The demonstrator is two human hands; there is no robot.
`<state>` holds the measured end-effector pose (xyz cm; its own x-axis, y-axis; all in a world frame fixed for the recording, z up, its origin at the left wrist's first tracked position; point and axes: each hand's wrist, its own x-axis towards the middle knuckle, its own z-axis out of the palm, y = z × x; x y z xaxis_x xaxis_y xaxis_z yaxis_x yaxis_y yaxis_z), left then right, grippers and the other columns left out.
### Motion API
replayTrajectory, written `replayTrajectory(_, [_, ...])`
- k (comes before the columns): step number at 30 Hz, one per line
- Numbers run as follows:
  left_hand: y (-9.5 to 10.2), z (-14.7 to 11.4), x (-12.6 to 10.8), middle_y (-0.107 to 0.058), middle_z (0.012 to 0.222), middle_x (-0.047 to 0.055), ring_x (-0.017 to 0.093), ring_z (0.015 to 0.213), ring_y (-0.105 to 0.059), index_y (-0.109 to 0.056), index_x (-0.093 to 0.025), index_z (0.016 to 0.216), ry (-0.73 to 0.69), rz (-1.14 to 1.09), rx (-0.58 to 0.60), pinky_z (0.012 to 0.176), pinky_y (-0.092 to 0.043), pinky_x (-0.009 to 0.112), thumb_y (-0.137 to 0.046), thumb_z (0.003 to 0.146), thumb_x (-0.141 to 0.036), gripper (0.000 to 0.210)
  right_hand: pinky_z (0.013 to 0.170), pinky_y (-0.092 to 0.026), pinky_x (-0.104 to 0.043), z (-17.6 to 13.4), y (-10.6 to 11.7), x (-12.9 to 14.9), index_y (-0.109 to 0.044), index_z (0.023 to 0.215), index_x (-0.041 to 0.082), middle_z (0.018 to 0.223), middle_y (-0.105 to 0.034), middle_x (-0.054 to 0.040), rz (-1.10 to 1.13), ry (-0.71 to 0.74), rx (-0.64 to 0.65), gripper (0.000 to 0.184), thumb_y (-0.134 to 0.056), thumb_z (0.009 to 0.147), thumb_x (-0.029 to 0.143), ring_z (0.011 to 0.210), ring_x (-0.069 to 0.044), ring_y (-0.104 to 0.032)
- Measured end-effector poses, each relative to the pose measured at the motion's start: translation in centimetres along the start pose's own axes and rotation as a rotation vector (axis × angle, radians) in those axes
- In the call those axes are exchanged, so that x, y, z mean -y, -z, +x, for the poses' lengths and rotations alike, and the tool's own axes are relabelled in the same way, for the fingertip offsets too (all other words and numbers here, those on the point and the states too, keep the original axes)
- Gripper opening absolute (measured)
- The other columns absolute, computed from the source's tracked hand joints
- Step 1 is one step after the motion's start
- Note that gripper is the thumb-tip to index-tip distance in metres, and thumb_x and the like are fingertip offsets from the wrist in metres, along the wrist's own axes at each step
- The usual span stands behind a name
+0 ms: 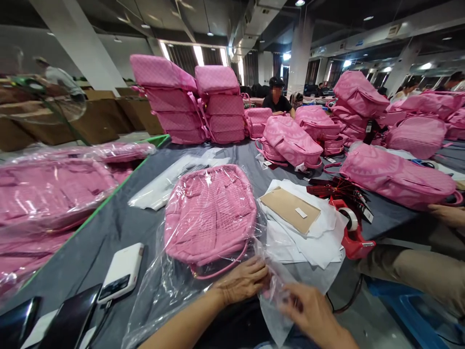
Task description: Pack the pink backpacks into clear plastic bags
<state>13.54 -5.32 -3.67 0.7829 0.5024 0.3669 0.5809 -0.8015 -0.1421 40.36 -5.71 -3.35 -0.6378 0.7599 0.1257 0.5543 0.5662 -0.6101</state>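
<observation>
On the grey table (105,230), where the pink backpack (212,213) lies in a clear bag (158,291), the left hand (244,279) pinches its loose end, best drawn taut, the right hand (313,306) half-curled nearby, its grip unclear

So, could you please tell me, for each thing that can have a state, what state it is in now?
Front pink backpack: lying inside clear bag
Clear bag: loose, crumpled around the backpack
Left hand: gripping loose plastic
Right hand: half-curled at the plastic, blurred; grip unclear
Power bank: cable plugged in
Red tape dispenser: loaded with a roll
Cardboard: flat on white sheets
Left-side backpacks: bagged
</observation>
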Motion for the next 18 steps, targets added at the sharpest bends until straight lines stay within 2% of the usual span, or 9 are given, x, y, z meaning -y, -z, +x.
replayTrajectory(2, [0.8,-0.5,-0.1,-0.073,0.108,0.008,0.021,0.103,-0.067,-0.064,-0.017,0.124,0.001,-0.024,0.012,0.107,-0.050,0.042,-0.054,0.099,-0.012,0.026,0.068,-0.051,-0.028,1.6,1.6,0.3,-0.071,0.113,0.021,0.087,-0.073,-0.0045,-0.002,-0.074,-0.130,0.029,-0.055,0.099,0.041,0.075,-0.019,-0.069])
replayTrajectory(4, [1.7,-1.3,-0.1,-0.074,0.117,0.010,0.021,0.108,-0.069,-0.056,-0.017,0.137,-0.008,-0.054,0.002,0.109,-0.050,0.041,-0.049,0.100,-0.008,0.039,0.079,-0.053,-0.033,3.4,1.9,0.4,-0.071,0.107,0.019,0.096,-0.071,-0.0085,-0.011,-0.087,-0.212,0.029,-0.054,0.099,0.041,0.089,-0.023,-0.069])
replayTrajectory(6, [2.8,-2.1,0.0,-0.072,0.125,0.011,0.021,0.115,-0.069,-0.046,-0.019,0.149,-0.005,-0.098,-0.011,0.110,-0.051,0.038,-0.045,0.101,-0.007,0.050,0.079,-0.051,-0.032,4.9,1.2,0.6,-0.069,0.094,0.019,0.091,-0.069,-0.0068,0.097,-0.102,-0.162,0.030,-0.053,0.098,0.045,0.087,-0.022,-0.067])
replayTrajectory(9, [4.1,-2.8,0.2,-0.073,0.126,0.010,0.021,0.118,-0.069,-0.032,-0.027,0.158,0.055,-0.133,-0.071,0.110,-0.052,0.038,-0.046,0.102,-0.010,0.060,0.059,-0.043,-0.025,5.8,-0.3,0.8,-0.057,0.081,0.021,0.066,-0.054,0.0029,0.392,-0.194,-0.039,0.043,-0.044,0.099,0.057,0.062,-0.015,-0.054])
replayTrajectory(11, [4.8,-2.7,0.3,-0.073,0.125,0.009,0.022,0.117,-0.070,-0.028,-0.029,0.160,0.090,-0.131,-0.123,0.109,-0.053,0.040,-0.050,0.102,-0.013,0.064,0.053,-0.036,-0.023,5.6,-1.2,0.7,-0.050,0.079,0.022,0.061,-0.044,0.0062,0.507,-0.241,-0.010,0.048,-0.042,0.097,0.065,0.056,-0.013,-0.045])
replayTrajectory(14, [5.4,-2.1,0.3,-0.072,0.128,0.010,0.023,0.121,-0.068,-0.029,-0.024,0.159,0.074,-0.134,-0.133,0.109,-0.053,0.039,-0.051,0.102,-0.014,0.062,0.056,-0.037,-0.023,4.4,-2.6,0.1,-0.046,0.075,0.022,0.062,-0.045,0.0054,0.482,-0.224,-0.004,0.047,-0.042,0.097,0.064,0.060,-0.013,-0.046])
replayTrajectory(16, [5.6,-1.8,0.1,-0.070,0.132,0.010,0.023,0.129,-0.063,-0.036,-0.020,0.156,0.029,-0.155,-0.105,0.114,-0.049,0.042,-0.047,0.103,-0.014,0.054,0.057,-0.041,-0.024,3.2,-3.1,-0.3,-0.048,0.074,0.022,0.064,-0.051,0.0033,0.410,-0.179,0.006,0.042,-0.039,0.099,0.054,0.061,-0.014,-0.051])
replayTrajectory(18, [5.6,-1.5,0.0,-0.069,0.134,0.011,0.024,0.136,-0.056,-0.043,-0.018,0.151,0.008,-0.191,-0.093,0.119,-0.042,0.045,-0.046,0.104,-0.015,0.047,0.058,-0.045,-0.025,2.5,-2.6,-0.4,-0.056,0.082,0.021,0.066,-0.057,0.0018,0.300,-0.103,0.016,0.033,-0.038,0.101,0.042,0.061,-0.015,-0.056])
